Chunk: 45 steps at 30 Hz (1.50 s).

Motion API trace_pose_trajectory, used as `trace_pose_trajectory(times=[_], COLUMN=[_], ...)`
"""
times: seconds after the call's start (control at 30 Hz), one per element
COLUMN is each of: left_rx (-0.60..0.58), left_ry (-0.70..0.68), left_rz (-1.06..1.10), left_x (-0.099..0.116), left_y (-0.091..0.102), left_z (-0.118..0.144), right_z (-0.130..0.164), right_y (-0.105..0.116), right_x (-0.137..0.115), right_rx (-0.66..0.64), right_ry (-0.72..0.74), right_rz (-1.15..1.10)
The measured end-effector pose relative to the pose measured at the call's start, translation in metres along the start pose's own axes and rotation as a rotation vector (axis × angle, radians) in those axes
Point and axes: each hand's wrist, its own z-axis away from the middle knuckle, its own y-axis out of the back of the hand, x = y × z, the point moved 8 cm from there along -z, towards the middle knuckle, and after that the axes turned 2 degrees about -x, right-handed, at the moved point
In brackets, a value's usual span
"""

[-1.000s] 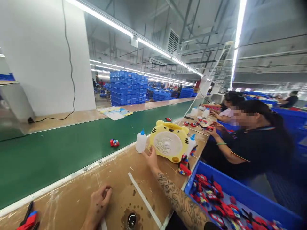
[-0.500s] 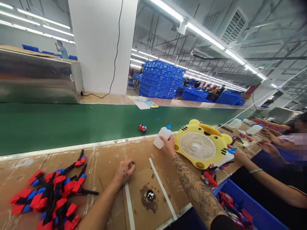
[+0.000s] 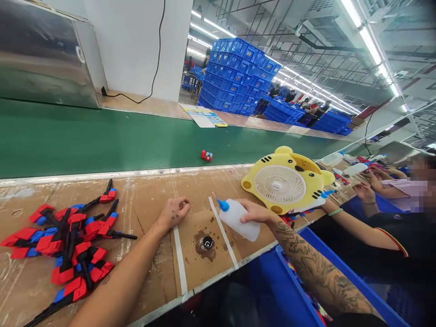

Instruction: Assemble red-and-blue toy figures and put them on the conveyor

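Note:
My right hand [image 3: 254, 212] is wrapped around a translucent white squeeze bottle [image 3: 241, 222]. The bottle tilts so that its blue nozzle points up and to the left. My left hand [image 3: 175, 212] rests on the cardboard-covered bench with its fingers curled closed; whatever may be inside them is hidden. Between and below the hands, a small round dark cup [image 3: 207, 242] of shiny liquid sits in a wet stain, flanked by two white tape strips. Left of my left arm lies a pile of red, blue and black toy parts [image 3: 73, 240].
A yellow animal-faced fan [image 3: 281, 181] stands right of the bottle. Beyond the bench runs a green conveyor belt [image 3: 102, 141] carrying a small red-and-blue toy piece [image 3: 206, 156]. A blue bin [image 3: 289, 290] sits below the bench edge. A co-worker's arm [image 3: 361, 227] reaches in from the right.
My right hand has brought the bottle back from beside the belt toward me and tipped its nozzle leftward. My left hand stays curled on the bench. The camera view has tilted down.

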Motion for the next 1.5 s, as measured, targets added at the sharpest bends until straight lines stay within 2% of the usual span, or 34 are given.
trace_pose_trajectory(times=[0.03,0.1,0.3,0.47,0.63,1.5], left_rx=[0.0,0.0,0.007,0.009,0.006,0.002], left_ry=[-0.002,-0.005,-0.012,-0.015,-0.007,-0.012], left_rz=[-0.001,-0.004,-0.018,-0.018,-0.014,-0.018], left_x=[0.001,0.002,0.002,0.001,0.003,0.005], left_y=[0.0,0.001,0.001,0.002,0.002,0.002], left_z=[0.0,0.001,0.0,-0.001,0.0,0.001], right_z=[0.003,0.008,0.011,0.013,0.014,0.014], right_y=[-0.008,-0.018,-0.024,-0.023,-0.02,-0.016], right_x=[-0.004,-0.008,-0.012,-0.011,-0.023,-0.028], right_rx=[-0.087,-0.172,-0.225,-0.285,-0.272,-0.256], right_ry=[-0.006,-0.044,-0.118,-0.189,-0.2,-0.22], right_rz=[0.058,0.189,0.509,0.652,0.789,0.868])
